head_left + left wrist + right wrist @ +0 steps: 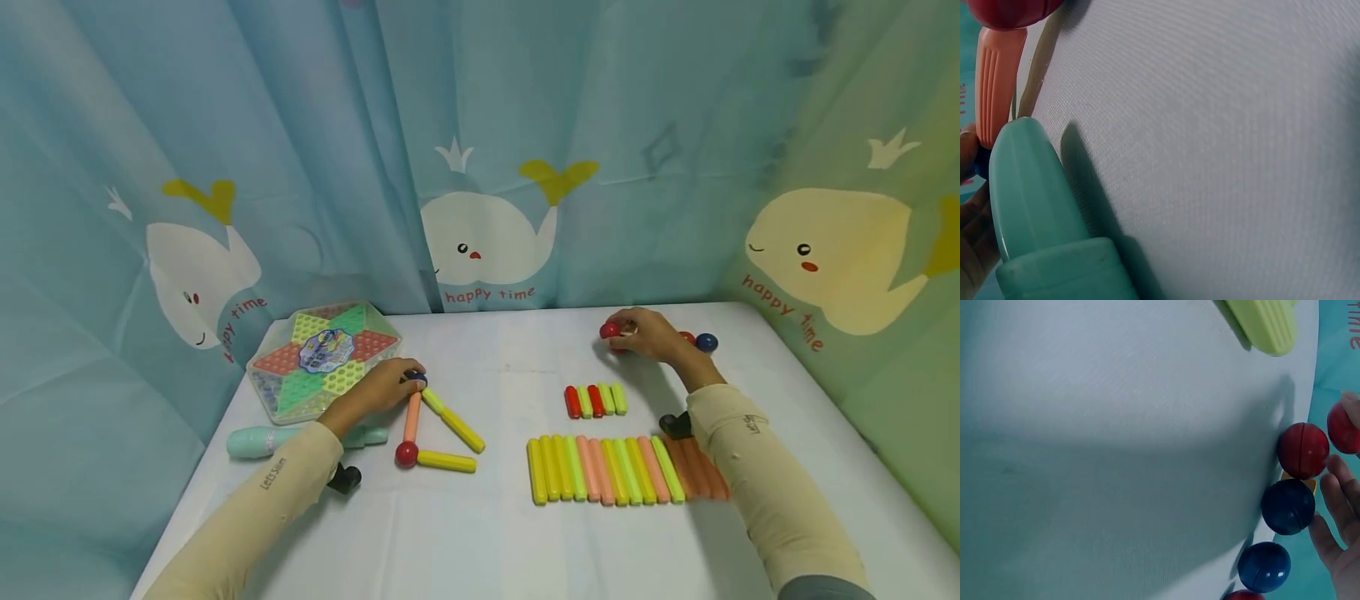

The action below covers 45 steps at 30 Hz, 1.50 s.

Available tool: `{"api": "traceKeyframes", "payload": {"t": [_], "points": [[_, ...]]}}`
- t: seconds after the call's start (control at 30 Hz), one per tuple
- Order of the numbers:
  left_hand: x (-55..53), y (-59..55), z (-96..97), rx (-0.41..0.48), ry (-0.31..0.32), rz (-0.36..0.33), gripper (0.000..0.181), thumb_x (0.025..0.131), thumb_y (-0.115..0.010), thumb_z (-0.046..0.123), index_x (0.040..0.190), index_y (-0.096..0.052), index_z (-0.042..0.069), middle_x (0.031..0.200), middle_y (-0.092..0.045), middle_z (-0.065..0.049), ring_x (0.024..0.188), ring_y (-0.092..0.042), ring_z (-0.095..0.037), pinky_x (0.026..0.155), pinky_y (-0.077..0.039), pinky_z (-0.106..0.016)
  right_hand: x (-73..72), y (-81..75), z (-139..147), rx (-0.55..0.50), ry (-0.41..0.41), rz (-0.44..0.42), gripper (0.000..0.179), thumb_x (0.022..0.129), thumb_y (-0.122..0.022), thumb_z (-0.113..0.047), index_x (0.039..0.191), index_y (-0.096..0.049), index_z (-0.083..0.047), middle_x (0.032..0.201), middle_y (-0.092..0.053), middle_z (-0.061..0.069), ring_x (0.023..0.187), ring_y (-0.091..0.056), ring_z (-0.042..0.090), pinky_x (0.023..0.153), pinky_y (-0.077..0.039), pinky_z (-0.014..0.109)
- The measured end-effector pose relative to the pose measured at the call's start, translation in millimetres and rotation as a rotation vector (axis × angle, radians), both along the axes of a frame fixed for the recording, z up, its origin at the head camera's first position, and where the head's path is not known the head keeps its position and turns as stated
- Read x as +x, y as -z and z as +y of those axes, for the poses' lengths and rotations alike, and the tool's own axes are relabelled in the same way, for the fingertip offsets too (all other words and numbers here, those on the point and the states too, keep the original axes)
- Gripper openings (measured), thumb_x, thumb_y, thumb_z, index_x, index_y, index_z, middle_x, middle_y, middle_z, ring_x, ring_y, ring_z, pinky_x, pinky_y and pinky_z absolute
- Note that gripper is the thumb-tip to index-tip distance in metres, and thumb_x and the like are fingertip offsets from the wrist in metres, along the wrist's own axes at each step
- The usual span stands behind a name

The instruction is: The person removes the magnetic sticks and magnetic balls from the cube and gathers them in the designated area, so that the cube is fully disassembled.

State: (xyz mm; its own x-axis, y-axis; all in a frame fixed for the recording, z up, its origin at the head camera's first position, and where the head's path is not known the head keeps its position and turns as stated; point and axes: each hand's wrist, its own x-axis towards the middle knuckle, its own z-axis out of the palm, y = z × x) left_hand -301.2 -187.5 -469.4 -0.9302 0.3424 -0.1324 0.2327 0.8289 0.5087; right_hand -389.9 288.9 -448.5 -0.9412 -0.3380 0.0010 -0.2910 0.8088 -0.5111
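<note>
My left hand (381, 388) pinches a blue ball (416, 379) at the top corner of a small frame of sticks. From that ball an orange stick (412, 417) runs down to a red ball (407, 454). A yellow stick (447, 462) extends rightward from the red ball. Lime and yellow pieces (454, 423) slant down right from the blue ball. At the back right, my right hand (647, 335) pinches another red ball (1342, 429) between thumb and fingers. Beside those fingers sit a second red ball (1303, 450) and a dark blue ball (1288, 507).
A row of long coloured sticks (607, 471) lies front right, short sticks (596, 401) behind it. A blue ball (707, 342) stands right of my right wrist. On the left are a star-patterned game board (326, 358) and a mint-green tapered object (258, 442). A curtain (480, 100) hangs behind.
</note>
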Motion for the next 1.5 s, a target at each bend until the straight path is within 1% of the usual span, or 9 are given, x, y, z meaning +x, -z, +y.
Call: {"api": "traceKeyframes", "payload": {"t": [0.2, 0.37, 0.67, 0.9, 1.03, 1.2, 1.3, 1.5], "points": [[-0.5, 2.2, 0.9, 0.000, -0.009, -0.008, 0.031, 0.103, -0.059, 0.026, 0.128, -0.065, 0.009, 0.120, -0.068, -0.010, 0.113, -0.062, -0.025, 0.099, -0.050, -0.045, -2.9, 3.5, -0.2, 0.011, -0.001, -0.029, 0.040, 0.091, -0.073, -0.015, 0.125, -0.063, 0.002, 0.113, -0.064, 0.023, 0.098, -0.057, 0.032, 0.085, -0.050, 0.043], [0.0, 3.2, 1.7, 0.005, -0.017, -0.016, 0.031, 0.103, -0.059, 0.025, 0.128, -0.065, 0.009, 0.120, -0.068, -0.009, 0.112, -0.062, -0.024, 0.098, -0.050, -0.045, -5.3, 5.9, -2.0, 0.036, -0.019, -0.045, 0.038, 0.091, -0.073, -0.015, 0.124, -0.064, 0.001, 0.107, -0.066, 0.018, 0.093, -0.058, 0.028, 0.083, -0.051, 0.040], [0.7, 3.7, 3.4, 0.012, -0.020, -0.024, 0.031, 0.103, -0.059, 0.026, 0.128, -0.065, 0.010, 0.121, -0.068, -0.009, 0.114, -0.063, -0.025, 0.099, -0.051, -0.045, -6.5, 8.0, -2.4, 0.076, -0.028, -0.078, 0.040, 0.089, -0.076, -0.017, 0.123, -0.064, 0.001, 0.103, -0.065, 0.016, 0.092, -0.057, 0.027, 0.080, -0.051, 0.037], [1.5, 2.9, 3.6, 0.014, -0.019, -0.022, 0.030, 0.103, -0.059, 0.026, 0.127, -0.066, 0.010, 0.120, -0.068, -0.008, 0.114, -0.063, -0.025, 0.100, -0.050, -0.045, -7.6, 7.8, -4.7, 0.091, -0.040, -0.104, 0.043, 0.089, -0.077, -0.020, 0.125, -0.064, 0.000, 0.109, -0.064, 0.020, 0.098, -0.056, 0.031, 0.091, -0.051, 0.049], [1.4, 1.8, 3.1, 0.021, -0.016, -0.019, 0.030, 0.102, -0.060, 0.026, 0.127, -0.066, 0.009, 0.119, -0.068, -0.008, 0.113, -0.063, -0.024, 0.099, -0.050, -0.045, -9.7, 6.6, -6.5, 0.111, -0.041, -0.132, 0.045, 0.089, -0.077, -0.020, 0.127, -0.062, -0.001, 0.113, -0.064, 0.021, 0.099, -0.058, 0.031, 0.094, -0.051, 0.051], [0.5, 2.3, 2.1, 0.020, -0.012, -0.016, 0.030, 0.102, -0.060, 0.026, 0.127, -0.066, 0.009, 0.119, -0.068, -0.008, 0.113, -0.063, -0.024, 0.099, -0.050, -0.045, -11.8, 4.5, -8.4, 0.114, -0.051, -0.161, 0.052, 0.089, -0.077, -0.020, 0.133, -0.057, 0.001, 0.115, -0.065, 0.023, 0.098, -0.060, 0.030, 0.094, -0.052, 0.051], [-0.5, 2.9, 1.3, 0.014, -0.013, -0.020, 0.030, 0.102, -0.059, 0.026, 0.127, -0.065, 0.010, 0.120, -0.068, -0.008, 0.113, -0.062, -0.023, 0.100, -0.050, -0.045, -10.4, 1.7, -9.2, 0.102, -0.053, -0.158, 0.055, 0.089, -0.076, -0.018, 0.135, -0.054, 0.003, 0.116, -0.064, 0.024, 0.098, -0.060, 0.031, 0.095, -0.051, 0.052], [-2.9, 2.5, -0.2, 0.015, -0.022, -0.029, 0.030, 0.103, -0.059, 0.026, 0.128, -0.065, 0.010, 0.121, -0.068, -0.009, 0.114, -0.063, -0.025, 0.100, -0.050, -0.045, -8.0, -2.2, -6.1, 0.099, -0.023, -0.133, 0.057, 0.088, -0.077, -0.019, 0.136, -0.053, 0.001, 0.121, -0.060, 0.026, 0.105, -0.057, 0.037, 0.099, -0.047, 0.059]]}}
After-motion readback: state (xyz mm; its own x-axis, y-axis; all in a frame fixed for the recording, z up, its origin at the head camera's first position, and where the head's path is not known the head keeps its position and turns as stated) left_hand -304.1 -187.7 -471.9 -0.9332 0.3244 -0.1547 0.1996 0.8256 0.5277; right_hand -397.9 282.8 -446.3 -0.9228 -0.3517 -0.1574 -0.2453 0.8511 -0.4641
